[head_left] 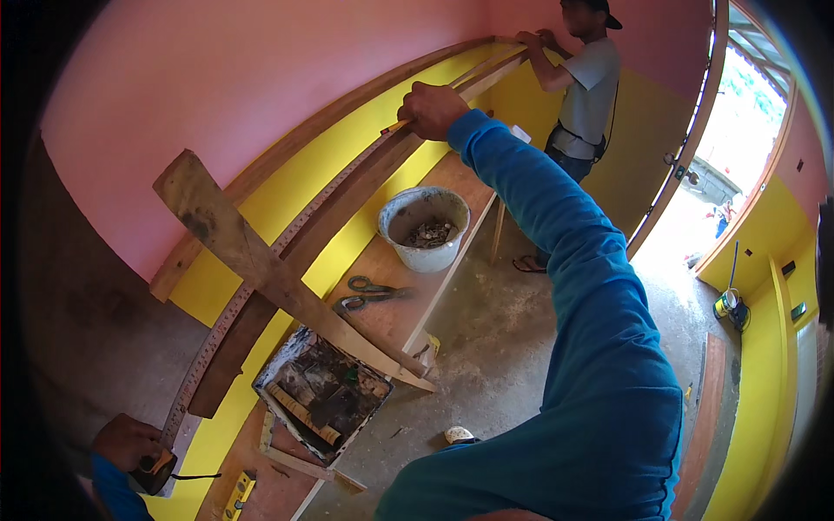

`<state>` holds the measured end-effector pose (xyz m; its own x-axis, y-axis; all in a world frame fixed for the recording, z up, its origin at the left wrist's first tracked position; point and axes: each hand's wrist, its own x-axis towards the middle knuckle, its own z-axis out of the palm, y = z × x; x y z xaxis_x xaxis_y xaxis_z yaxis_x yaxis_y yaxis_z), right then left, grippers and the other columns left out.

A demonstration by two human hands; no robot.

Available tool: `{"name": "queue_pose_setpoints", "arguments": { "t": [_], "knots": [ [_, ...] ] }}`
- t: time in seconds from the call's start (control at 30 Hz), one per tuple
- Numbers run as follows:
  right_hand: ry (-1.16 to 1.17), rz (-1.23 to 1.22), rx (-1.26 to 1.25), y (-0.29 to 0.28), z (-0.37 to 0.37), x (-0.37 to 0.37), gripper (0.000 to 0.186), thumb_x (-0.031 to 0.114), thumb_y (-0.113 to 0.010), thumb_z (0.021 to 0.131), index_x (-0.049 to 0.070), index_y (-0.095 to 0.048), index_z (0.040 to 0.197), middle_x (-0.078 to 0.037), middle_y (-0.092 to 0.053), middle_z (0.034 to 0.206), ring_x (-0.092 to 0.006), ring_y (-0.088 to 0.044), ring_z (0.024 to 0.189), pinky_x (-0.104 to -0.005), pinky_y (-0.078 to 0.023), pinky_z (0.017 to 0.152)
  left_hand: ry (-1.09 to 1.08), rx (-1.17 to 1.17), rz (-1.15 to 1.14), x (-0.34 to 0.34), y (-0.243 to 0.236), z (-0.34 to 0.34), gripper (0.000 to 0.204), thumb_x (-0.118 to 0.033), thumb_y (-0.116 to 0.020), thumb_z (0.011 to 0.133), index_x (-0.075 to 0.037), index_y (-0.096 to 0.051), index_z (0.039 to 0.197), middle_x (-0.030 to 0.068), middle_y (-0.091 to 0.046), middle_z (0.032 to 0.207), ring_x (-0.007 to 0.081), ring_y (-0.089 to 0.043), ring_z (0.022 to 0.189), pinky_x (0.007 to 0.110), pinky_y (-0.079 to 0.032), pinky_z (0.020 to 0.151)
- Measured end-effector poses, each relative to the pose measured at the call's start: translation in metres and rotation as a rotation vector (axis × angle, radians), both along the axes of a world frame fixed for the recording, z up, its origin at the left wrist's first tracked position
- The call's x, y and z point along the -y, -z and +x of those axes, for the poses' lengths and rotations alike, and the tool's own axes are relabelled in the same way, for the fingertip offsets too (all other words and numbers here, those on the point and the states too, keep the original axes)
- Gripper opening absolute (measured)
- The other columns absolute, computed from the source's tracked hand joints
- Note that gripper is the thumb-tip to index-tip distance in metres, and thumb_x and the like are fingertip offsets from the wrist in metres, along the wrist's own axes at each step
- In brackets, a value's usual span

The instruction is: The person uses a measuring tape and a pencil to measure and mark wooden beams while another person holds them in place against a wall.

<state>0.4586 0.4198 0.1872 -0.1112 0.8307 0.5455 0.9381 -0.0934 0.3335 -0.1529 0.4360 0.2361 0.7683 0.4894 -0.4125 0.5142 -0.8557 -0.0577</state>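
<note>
My left hand (pixel 130 438) grips a black tape measure (pixel 153 473) at the lower left, its blade (pixel 221 332) stretched along a wooden beam (pixel 326 213) on the left wall. My right hand (pixel 433 111), blue-sleeved, is closed at the beam's top edge around what looks like a yellow pencil (pixel 394 127), over the blade. An upright board (pixel 208 217) crosses the beam. Below lie a plank shelf (pixel 452 182) with a white bucket (pixel 424 227) of small metal pieces, black-handled tools (pixel 369 293), a grimy tray (pixel 321 391) and a yellow level (pixel 239 495).
A co-worker (pixel 584 104) in a grey shirt has both hands at the beam's far end. An open doorway (pixel 721 156) is at right, with a bucket (pixel 728 304) and long planks (pixel 704 408) along the yellow wall (pixel 751 434). Concrete floor (pixel 495 339) runs between the sides.
</note>
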Motion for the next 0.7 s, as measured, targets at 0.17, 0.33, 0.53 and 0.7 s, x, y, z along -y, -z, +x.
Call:
{"name": "queue_pose_setpoints", "arguments": {
  "t": [0.17,0.33,0.53,0.7],
  "knots": [
    [-0.023,0.052,-0.003,0.001,0.001,0.003,0.014,0.018,-0.055,0.067,0.014,-0.063,0.077,-0.003,-0.056,0.075,-0.0222,-0.050,0.080,-0.0367,-0.047,0.063,-0.103,-0.018,-0.027,0.002,-0.003,0.008,0.015,-0.014,-0.061,0.059,-0.004,-0.064,0.070,0.0118,-0.060,0.071,0.0227,-0.058,0.064,0.027,-0.046,0.062],
    [0.074,-0.014,-0.049,-0.004,-0.001,0.013,0.017,0.021,-0.054,0.067,0.013,-0.063,0.079,-0.005,-0.057,0.076,-0.0237,-0.050,0.081,-0.0375,-0.047,0.066,0.136,0.046,0.003,-0.007,0.001,0.010,0.015,-0.014,-0.061,0.058,-0.004,-0.063,0.069,0.0114,-0.060,0.069,0.0235,-0.058,0.060,0.027,-0.046,0.057],
    [-0.066,0.259,-0.181,0.005,-0.011,0.025,0.018,0.025,-0.052,0.067,0.011,-0.062,0.072,-0.010,-0.057,0.073,-0.0271,-0.053,0.077,-0.0405,-0.046,0.065,-0.331,0.061,-0.062,0.016,-0.010,0.028,0.015,-0.018,-0.060,0.058,-0.006,-0.063,0.067,0.0090,-0.060,0.072,0.0218,-0.059,0.063,0.028,-0.047,0.059],
    [-0.299,0.473,-0.439,0.026,0.002,0.042,0.016,0.017,-0.051,0.074,0.006,-0.059,0.082,-0.013,-0.057,0.076,-0.0271,-0.055,0.072,-0.0361,-0.044,0.068,0.383,-0.067,0.191,-0.011,0.017,-0.016,0.019,-0.017,-0.049,0.067,-0.011,-0.061,0.079,0.0086,-0.059,0.082,0.0208,-0.058,0.074,0.029,-0.046,0.067]
  ]
}}
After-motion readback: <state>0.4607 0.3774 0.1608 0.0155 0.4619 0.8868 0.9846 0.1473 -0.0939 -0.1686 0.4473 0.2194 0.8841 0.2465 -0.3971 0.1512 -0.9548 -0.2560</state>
